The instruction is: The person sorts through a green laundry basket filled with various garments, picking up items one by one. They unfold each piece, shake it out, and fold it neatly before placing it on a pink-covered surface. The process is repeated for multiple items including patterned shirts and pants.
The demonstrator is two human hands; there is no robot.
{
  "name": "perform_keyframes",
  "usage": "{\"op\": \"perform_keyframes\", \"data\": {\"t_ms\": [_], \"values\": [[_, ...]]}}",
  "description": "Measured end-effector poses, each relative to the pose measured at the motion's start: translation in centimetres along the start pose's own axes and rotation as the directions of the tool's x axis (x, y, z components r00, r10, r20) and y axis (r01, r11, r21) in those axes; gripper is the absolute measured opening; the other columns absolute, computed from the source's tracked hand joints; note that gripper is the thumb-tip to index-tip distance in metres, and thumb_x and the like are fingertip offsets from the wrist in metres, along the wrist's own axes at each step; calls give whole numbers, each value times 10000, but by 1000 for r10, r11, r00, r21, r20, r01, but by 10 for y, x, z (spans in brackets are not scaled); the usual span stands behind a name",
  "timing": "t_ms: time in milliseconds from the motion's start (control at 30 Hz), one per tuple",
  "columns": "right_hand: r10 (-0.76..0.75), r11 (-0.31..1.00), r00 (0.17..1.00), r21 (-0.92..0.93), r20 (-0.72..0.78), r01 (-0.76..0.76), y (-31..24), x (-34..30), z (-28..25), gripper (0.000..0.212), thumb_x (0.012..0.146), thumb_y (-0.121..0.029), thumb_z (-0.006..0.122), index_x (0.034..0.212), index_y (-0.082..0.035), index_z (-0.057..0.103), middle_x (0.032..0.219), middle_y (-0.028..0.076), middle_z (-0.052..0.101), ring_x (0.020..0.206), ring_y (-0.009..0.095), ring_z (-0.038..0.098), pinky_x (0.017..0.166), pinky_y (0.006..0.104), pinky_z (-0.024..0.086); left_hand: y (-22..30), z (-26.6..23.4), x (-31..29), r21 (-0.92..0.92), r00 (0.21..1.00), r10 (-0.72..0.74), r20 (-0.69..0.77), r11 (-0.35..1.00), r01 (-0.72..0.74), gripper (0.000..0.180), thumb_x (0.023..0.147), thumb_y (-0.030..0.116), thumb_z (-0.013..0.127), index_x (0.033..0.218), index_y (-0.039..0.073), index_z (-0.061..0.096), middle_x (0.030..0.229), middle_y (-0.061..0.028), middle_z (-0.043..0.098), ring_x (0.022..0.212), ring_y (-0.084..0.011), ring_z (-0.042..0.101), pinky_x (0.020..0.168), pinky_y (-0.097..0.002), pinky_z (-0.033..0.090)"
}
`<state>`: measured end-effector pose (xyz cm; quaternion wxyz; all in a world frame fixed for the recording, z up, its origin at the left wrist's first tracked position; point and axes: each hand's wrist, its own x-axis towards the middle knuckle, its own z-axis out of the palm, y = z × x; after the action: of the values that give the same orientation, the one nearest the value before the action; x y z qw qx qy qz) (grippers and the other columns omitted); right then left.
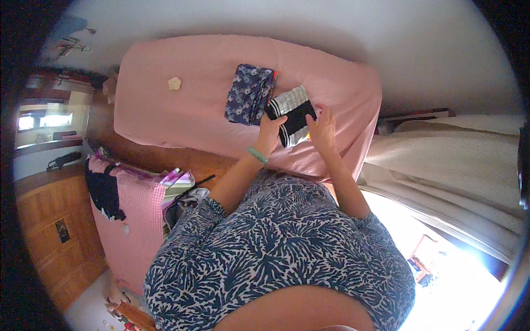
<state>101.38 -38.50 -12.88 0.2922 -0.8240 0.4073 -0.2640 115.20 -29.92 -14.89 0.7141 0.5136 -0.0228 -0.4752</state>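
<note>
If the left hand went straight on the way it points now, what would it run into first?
For the left hand, the folded black-and-grey cloth, which its thumb already touches. Beyond that seems to lie the pink cover, though height above it is hard to judge here.

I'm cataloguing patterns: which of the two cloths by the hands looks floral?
The navy cloth lying on the pink cover; its flowery print sets it apart from the black-and-grey cloth handled by the left hand and right hand.
</note>
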Motion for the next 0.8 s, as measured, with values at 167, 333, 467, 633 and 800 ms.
{"op": "perform_keyframes", "data": {"t_ms": [167,333,467,633,800], "values": [[206,978,975,-56,85,-201,25,26,4,554,738,-377,752,1112,-5,584,1057,213,593,926,307,613,781,417,485,-20,-7,10,-44,993,90,75,995,-87,481,833,-45,588,1284,13,431,1189,-81,563,1051,-185,566,913,-314,460],[159,982,967,-129,198,-136,4,34,-1,522,711,-389,763,1043,-11,624,997,223,615,919,311,626,778,416,485,-23,-14,20,213,976,192,104,954,-210,448,869,44,607,1286,21,445,1190,-59,560,1048,-160,537,908,-295,431],[169,985,930,-14,325,-174,-10,26,-6,476,743,-369,737,1009,0,597,987,211,639,910,338,629,779,405,490,-17,-8,19,179,978,118,172,973,-149,405,876,75,616,1253,21,477,1153,-55,578,1042,-161,538,902,-295,432],[195,763,908,525,370,-377,-35,20,-6,427,804,-163,708,1162,-6,536,1003,123,650,907,236,622,806,351,495,20,-8,0,345,903,418,97,837,-424,387,851,92,657,1199,19,504,1130,-77,579,1031,-154,544,909,-310,428],[105,448,895,783,433,-431,-78,26,-2,473,815,-86,686,1246,-25,501,1067,59,619,976,178,574,878,323,465,93,-26,-26,-86,959,-83,272,990,110,279,817,96,696,1071,27,605,958,-53,664,819,-171,662,730,-293,552]]}}
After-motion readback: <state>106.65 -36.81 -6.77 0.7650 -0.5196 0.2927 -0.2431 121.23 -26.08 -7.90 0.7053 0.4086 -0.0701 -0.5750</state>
